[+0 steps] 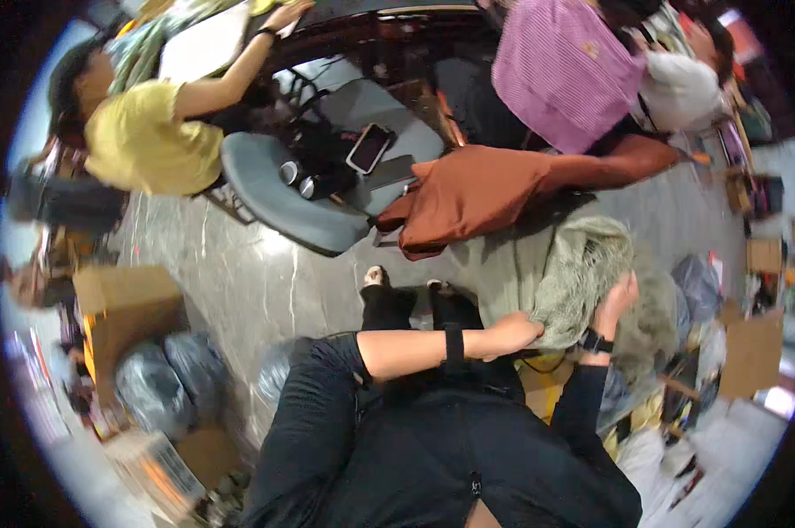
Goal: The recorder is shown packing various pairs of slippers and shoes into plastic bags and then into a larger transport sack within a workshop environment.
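A pale green knit cloth [582, 273] is bunched up in front of me, to the right of my lap. My left hand [514, 335] reaches across my body, its fingers closed on the cloth's near left edge. On the other side, my right hand [618, 300] grips the cloth's right edge with bent fingers. More pale green cloth [503, 273] hangs to the left behind it, and a fuzzy green pile [651, 321] lies to the right of my right hand. Whether these are all one piece I cannot tell.
A grey chair [301, 198] ahead holds a phone [370, 148] and dark items. Rust-brown cloth [485, 189] drapes to its right. Two people, in yellow [151, 145] and pink [565, 75], sit ahead. A cardboard box [125, 304] and grey plastic bags [155, 383] stand left.
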The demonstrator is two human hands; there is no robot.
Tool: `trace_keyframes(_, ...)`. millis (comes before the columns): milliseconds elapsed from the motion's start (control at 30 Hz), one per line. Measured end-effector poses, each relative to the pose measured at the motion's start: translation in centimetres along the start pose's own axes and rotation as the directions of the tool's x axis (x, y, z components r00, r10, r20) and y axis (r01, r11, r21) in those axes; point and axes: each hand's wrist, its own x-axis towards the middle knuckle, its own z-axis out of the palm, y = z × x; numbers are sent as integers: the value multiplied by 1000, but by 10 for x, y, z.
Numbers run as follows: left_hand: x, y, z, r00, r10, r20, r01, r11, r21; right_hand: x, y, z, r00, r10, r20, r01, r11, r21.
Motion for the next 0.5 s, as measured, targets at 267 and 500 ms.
trace_keyframes(267, -29, -33, -6, 850, -269, 452, 375, 913, -162, -82, -35, 30, 934, -236, 268, 338, 825, -453)
trace_keyframes(500, -39, -43, -24, 769, -318, 555, 552, 768, -325, -254, -90, -7, 900, 48, -433, -154, 965, -212)
